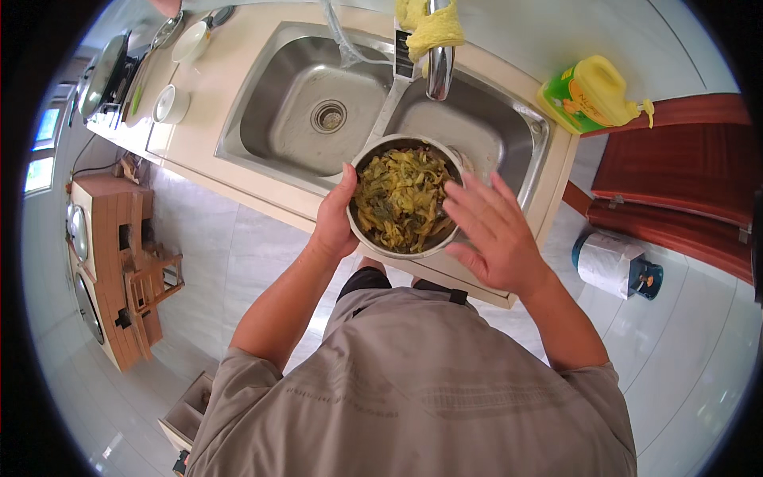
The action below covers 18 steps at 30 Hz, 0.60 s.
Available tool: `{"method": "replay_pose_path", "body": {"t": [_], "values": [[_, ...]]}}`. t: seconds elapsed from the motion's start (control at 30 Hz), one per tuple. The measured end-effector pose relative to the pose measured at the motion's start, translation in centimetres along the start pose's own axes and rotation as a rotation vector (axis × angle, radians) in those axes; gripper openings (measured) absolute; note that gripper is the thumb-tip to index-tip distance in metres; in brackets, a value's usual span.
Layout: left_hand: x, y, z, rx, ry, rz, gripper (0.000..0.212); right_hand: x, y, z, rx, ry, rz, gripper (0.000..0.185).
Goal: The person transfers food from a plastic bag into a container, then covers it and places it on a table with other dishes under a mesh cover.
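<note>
My left hand [337, 216] grips a round steel bowl [390, 253] by its left side, thumb up along the rim. Chopped yellow-green leafy vegetables [405, 200], which look pickled, fill the bowl. It is held over the front edge of the double-basin steel sink [372, 128]. Over the bowl's right rim hovers my right hand [498, 238], slightly blurred, with its fingers spread and nothing in them. Whether its fingertips touch the rim, I cannot tell. The bowl and hand cover part of the right basin [471, 128].
A chrome faucet [440, 77] draped with a yellow cloth [432, 27] rises behind the sink. A yellow-green pump jug [587, 98] stands right. White bowls [171, 104] and a lidded pan [104, 74] sit left. A gas cylinder [617, 266] is on the floor beside red-brown cabinets [673, 161].
</note>
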<state>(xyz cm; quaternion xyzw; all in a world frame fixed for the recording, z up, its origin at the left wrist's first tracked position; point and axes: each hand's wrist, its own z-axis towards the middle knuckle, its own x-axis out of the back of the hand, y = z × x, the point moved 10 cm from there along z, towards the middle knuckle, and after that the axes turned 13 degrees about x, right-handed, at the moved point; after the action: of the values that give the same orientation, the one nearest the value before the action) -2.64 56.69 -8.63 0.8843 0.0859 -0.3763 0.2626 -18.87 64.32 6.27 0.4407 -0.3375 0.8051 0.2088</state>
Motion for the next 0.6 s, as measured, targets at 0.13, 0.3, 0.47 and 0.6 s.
{"method": "replay_pose_path", "body": {"t": [0.13,0.3,0.47,0.6], "values": [[0.0,0.7,0.0,-0.023,-0.007,0.023,0.070,-0.2,-2.2,-0.2,0.044,0.047,0.031,0.045],[-0.6,1.2,-0.2,-0.046,-0.025,0.054,0.068,-1.5,-3.5,0.8,0.026,0.041,0.013,0.040],[-1.1,1.1,-0.5,-0.053,-0.025,0.076,0.065,-3.8,-3.8,1.5,0.009,-0.104,-0.013,0.040],[-0.4,0.8,-0.1,-0.060,0.011,0.064,0.063,-2.6,-4.2,1.6,-0.001,0.031,-0.007,0.041]]}}
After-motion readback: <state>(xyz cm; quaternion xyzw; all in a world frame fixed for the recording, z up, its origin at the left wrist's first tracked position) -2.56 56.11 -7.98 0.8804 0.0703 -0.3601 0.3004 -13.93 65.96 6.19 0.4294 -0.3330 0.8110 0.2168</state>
